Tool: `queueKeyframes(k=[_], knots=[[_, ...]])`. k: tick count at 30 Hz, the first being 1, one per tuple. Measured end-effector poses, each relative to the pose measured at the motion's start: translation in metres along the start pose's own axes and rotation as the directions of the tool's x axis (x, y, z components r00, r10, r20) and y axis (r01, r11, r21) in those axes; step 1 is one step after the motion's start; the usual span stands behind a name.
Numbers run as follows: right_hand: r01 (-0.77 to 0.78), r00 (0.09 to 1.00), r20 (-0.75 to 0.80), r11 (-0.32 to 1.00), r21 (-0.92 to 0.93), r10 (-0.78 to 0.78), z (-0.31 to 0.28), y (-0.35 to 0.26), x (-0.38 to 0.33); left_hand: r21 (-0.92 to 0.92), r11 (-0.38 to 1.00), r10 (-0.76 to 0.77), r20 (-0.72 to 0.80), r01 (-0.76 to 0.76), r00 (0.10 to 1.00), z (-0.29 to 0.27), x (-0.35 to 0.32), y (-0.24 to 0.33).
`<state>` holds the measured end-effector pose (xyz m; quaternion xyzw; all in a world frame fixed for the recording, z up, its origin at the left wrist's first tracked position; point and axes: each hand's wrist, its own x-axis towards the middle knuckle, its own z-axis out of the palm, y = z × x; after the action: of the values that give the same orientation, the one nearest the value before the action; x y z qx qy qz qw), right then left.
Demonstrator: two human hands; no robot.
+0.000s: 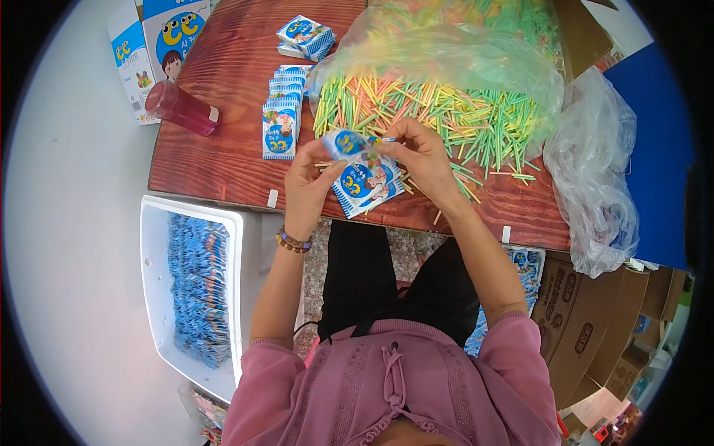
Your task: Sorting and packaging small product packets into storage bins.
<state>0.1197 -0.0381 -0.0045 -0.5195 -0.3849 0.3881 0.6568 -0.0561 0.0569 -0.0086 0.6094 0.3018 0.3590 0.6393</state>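
My left hand (306, 182) is closed on a small blue-and-white packet (345, 143), lifted above the table's front edge and slightly blurred. Facing it, my right hand (425, 157) pinches at the packet's right side, where a small blue-and-white bit shows between thumb and finger. Just below both hands, a few more flat packets (363, 189) overlap on the wood. Beyond them spreads a heap of thin yellow, green and pink sticks (439, 108), spilling from a clear plastic bag (446, 56). Left of the heap lies an overlapping row of packets (280, 130).
A stack of packets (305, 33) sits farther back on the red-brown table (223, 160). A reddish bottle (182, 108) lies at left. Below stands a white foam box (236, 282) full of packets. Crumpled plastic (595, 171) and cardboard boxes (587, 320) are at right.
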Motion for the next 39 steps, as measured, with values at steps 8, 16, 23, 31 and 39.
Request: queueKeyframes(k=[8, 16, 23, 31, 39], knots=[[-0.049, 0.999, 0.001, 0.978, 0.203, 0.05, -0.003, -0.004, -0.02, -0.202, 0.968, -0.138, 0.061, 0.147, 0.989, 0.014, -0.008, 0.006], [-0.112, 0.993, -0.027, 0.99, 0.089, 0.115, -0.001, 0.004, -0.037, -0.219, 0.965, -0.157, -0.035, 0.146, 0.987, 0.021, -0.031, 0.004], [-0.11, 0.987, -0.105, 0.989, 0.104, 0.12, 0.002, -0.002, -0.042, -0.435, 0.889, -0.22, -0.136, 0.141, 0.966, 0.026, -0.04, -0.001], [0.256, 0.961, 0.162, 0.943, -0.215, -0.224, -0.001, -0.008, -0.052, -0.574, 0.788, -0.326, -0.082, 0.223, 0.942, 0.024, -0.039, 0.0], [0.457, 0.889, 0.223, 0.794, -0.402, -0.399, -0.014, -0.014, -0.065, -0.366, 0.911, -0.239, -0.09, 0.191, 0.967, 0.027, -0.052, -0.008]])
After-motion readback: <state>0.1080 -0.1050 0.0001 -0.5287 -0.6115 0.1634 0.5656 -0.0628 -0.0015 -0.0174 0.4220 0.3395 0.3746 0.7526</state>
